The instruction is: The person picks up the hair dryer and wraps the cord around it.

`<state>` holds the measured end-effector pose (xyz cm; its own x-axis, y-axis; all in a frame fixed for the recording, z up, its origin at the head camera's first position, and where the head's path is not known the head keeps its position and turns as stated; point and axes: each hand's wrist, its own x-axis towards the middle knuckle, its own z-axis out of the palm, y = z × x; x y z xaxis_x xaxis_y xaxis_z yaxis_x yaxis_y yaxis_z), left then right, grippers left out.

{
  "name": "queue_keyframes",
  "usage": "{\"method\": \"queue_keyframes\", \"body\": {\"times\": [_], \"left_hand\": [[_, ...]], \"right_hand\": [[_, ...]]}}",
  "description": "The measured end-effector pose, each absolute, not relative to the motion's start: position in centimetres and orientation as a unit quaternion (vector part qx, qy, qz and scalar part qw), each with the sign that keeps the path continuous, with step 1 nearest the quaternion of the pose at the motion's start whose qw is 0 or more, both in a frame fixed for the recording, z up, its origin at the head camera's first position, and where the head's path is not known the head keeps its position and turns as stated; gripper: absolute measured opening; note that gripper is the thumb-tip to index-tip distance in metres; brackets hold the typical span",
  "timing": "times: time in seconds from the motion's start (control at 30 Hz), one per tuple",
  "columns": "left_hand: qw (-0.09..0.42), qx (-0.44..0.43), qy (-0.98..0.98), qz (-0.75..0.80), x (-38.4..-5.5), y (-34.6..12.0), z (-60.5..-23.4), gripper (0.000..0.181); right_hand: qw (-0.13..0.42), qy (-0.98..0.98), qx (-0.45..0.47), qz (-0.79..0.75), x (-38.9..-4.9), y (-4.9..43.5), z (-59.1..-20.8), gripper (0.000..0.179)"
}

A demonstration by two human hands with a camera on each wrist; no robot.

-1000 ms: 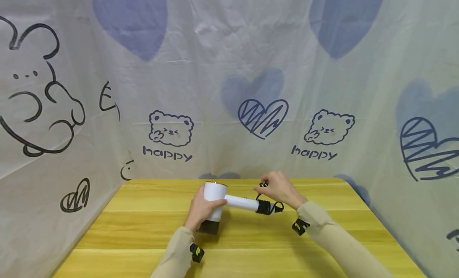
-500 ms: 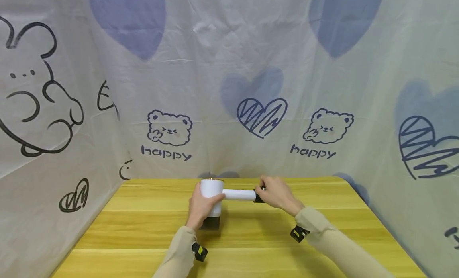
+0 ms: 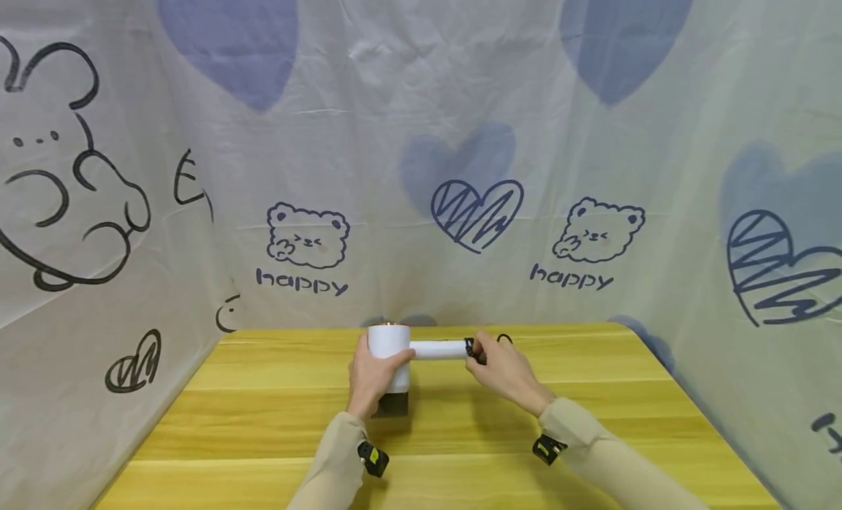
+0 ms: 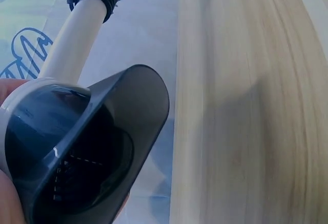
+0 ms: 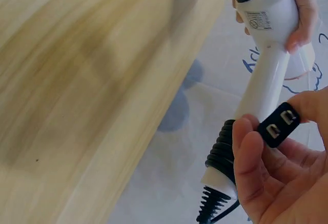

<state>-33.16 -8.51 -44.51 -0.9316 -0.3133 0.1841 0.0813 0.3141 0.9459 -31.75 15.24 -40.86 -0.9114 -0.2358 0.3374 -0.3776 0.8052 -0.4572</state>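
Observation:
My left hand (image 3: 373, 375) grips the white body of a hair dryer (image 3: 389, 349) from the left, its thumb across the front near the handle. The dark nozzle (image 4: 141, 93) points down toward the table, and the handle (image 3: 439, 350) reaches out level to the right. Black cord (image 5: 221, 144) is wound in tight coils round the handle's lower end. Beside those coils my right hand (image 3: 508, 371) pinches the black plug (image 5: 279, 124), whose two prongs face the right wrist camera. In the head view, the right fingers partly hide the coils.
Beneath the hands spreads a yellow wood-grain table (image 3: 276, 422). A pale cloth (image 3: 381, 130) printed with hearts and bears hangs behind it and along both sides. Each sleeve carries a small black camera (image 3: 549, 448) at the wrist.
My right hand has come down from above the handle to its coiled end, still pinching the plug. The handle has swung from sloping down to level. My left hand keeps its grip.

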Motion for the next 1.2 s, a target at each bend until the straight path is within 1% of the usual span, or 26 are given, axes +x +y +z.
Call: {"method": "queue_keyframes", "body": {"times": [0.2,0.33,0.47,0.53,0.63,0.73,0.8,1.0,1.13,1.2], "left_hand": [[0.16,0.077,-0.789,-0.589,-33.4,-8.5,-44.6,0.073],[0.146,0.079,-0.784,-0.598,-33.5,-8.6,-44.9,0.075],[0.134,0.08,-0.785,-0.599,-33.5,-8.8,-44.9,0.079],[0.132,0.08,-0.788,-0.597,-33.5,-8.8,-44.9,0.081],[0.127,0.077,-0.791,-0.593,-33.5,-8.9,-44.9,0.082],[0.115,0.07,-0.796,-0.591,-33.4,-9.0,-45.1,0.083],[0.107,0.065,-0.797,-0.59,-33.3,-9.1,-45.1,0.085],[0.101,0.054,-0.802,-0.586,-33.4,-9.4,-45.5,0.086],[0.098,0.039,-0.804,-0.586,-33.4,-9.7,-45.5,0.086],[0.094,0.034,-0.805,-0.585,-33.5,-9.8,-45.5,0.087]], "right_hand": [[0.171,-0.945,0.183,0.211,-31.7,15.2,-41.9,0.024],[0.198,-0.941,0.189,0.199,-31.9,15.1,-42.3,0.021],[0.206,-0.935,0.185,0.222,-32.1,15.2,-42.2,0.019],[0.189,-0.933,0.183,0.246,-32.3,15.2,-42.1,0.018],[0.138,-0.931,0.174,0.289,-32.5,15.3,-42.0,0.018],[0.103,-0.933,0.165,0.302,-32.7,15.5,-42.1,0.03],[0.1,-0.937,0.166,0.291,-32.9,15.6,-42.2,0.039],[0.118,-0.953,0.187,0.208,-33.8,15.6,-42.2,0.056],[0.096,-0.96,0.198,0.175,-34.2,15.9,-42.3,0.066],[0.075,-0.956,0.219,0.18,-34.3,16.1,-42.6,0.066]]}}
